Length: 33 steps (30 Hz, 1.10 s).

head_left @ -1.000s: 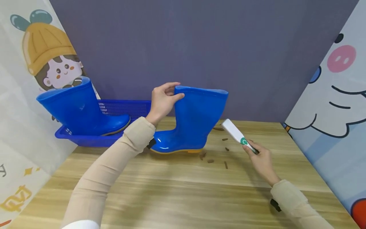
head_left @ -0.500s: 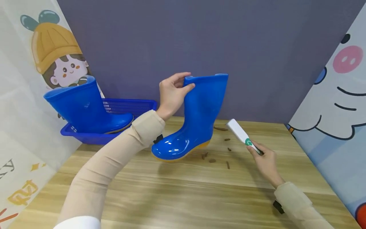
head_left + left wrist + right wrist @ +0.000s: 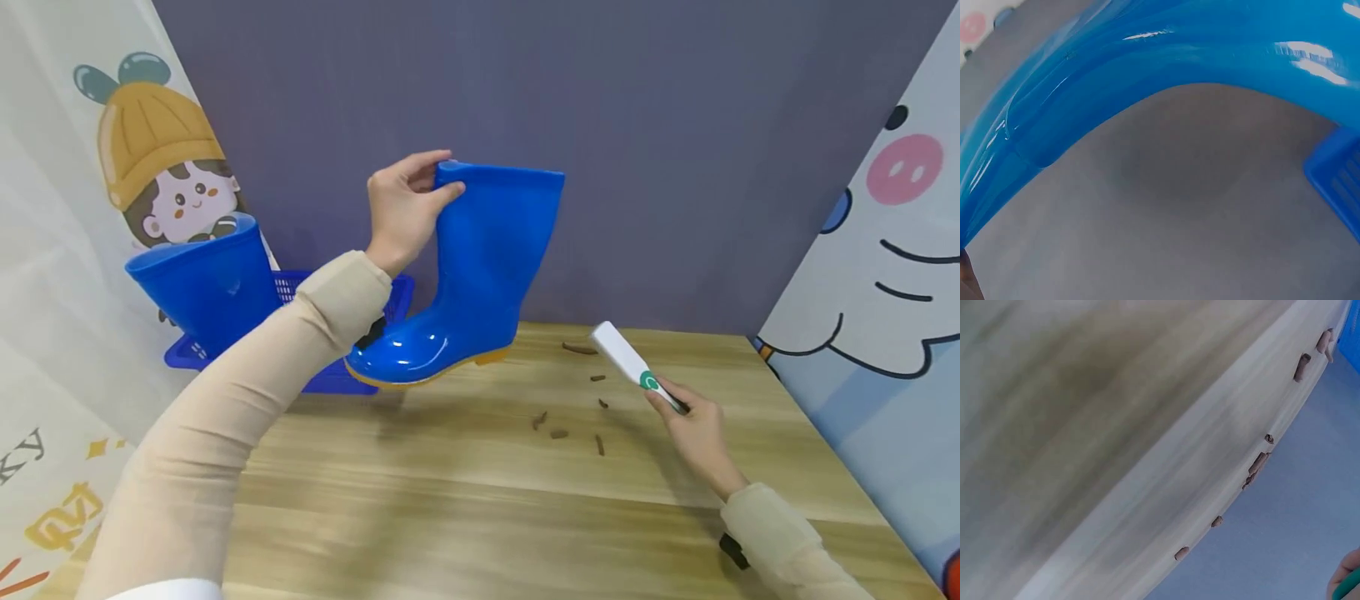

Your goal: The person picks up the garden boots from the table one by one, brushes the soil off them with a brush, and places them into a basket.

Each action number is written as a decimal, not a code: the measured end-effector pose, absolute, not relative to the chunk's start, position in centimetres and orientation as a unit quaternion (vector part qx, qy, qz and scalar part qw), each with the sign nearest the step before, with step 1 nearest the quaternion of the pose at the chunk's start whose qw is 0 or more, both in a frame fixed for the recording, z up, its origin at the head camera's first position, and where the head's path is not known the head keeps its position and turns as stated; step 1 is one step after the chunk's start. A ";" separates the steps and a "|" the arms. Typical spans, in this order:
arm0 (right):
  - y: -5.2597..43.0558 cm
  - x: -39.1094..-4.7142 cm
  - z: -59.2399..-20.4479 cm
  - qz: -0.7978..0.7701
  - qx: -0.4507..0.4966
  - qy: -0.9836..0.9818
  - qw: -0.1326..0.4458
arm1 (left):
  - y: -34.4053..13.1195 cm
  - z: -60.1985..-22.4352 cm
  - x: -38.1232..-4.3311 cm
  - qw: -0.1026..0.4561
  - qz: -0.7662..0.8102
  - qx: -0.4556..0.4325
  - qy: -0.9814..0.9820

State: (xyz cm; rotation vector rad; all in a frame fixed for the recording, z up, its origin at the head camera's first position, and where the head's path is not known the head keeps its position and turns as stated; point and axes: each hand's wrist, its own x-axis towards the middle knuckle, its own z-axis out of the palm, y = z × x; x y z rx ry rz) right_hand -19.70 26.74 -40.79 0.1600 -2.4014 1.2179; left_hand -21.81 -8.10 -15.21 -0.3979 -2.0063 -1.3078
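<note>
My left hand [image 3: 405,208] pinches the top rim of a blue rain boot [image 3: 495,250], thumb outside the shaft. The boot hangs above the table, toe to the left, its yellow sole a little off the wood. In the left wrist view the shiny boot [image 3: 1210,44] fills the upper part. My right hand [image 3: 697,433] grips a white brush [image 3: 621,350] with a green mark, held over the table on the right; its underside is hidden. A second blue boot [image 3: 213,283] stands in a blue plastic basket [image 3: 341,382] at the left, partly behind my left arm.
Several small brown bits [image 3: 558,433] lie scattered on the wooden table [image 3: 480,508] between the boot and the brush. A grey wall panel [image 3: 637,167] rises at the back. Sheets with cartoon prints stand at both sides.
My left hand has lifted the boot off the table, then carried it up and to the left, closer to the basket. The right hand with the brush has barely moved.
</note>
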 end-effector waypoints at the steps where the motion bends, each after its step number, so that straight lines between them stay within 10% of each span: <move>1: 26.8 -19.6 -40.8 0.439 0.055 -0.870 0.218 | -8.7 -15.0 -22.5 0.355 -0.503 -0.147 -0.774; 33: 28.0 -17.3 -40.1 0.425 0.117 -0.878 0.187 | -22.1 -12.7 -27.2 0.368 -0.528 0.079 -0.761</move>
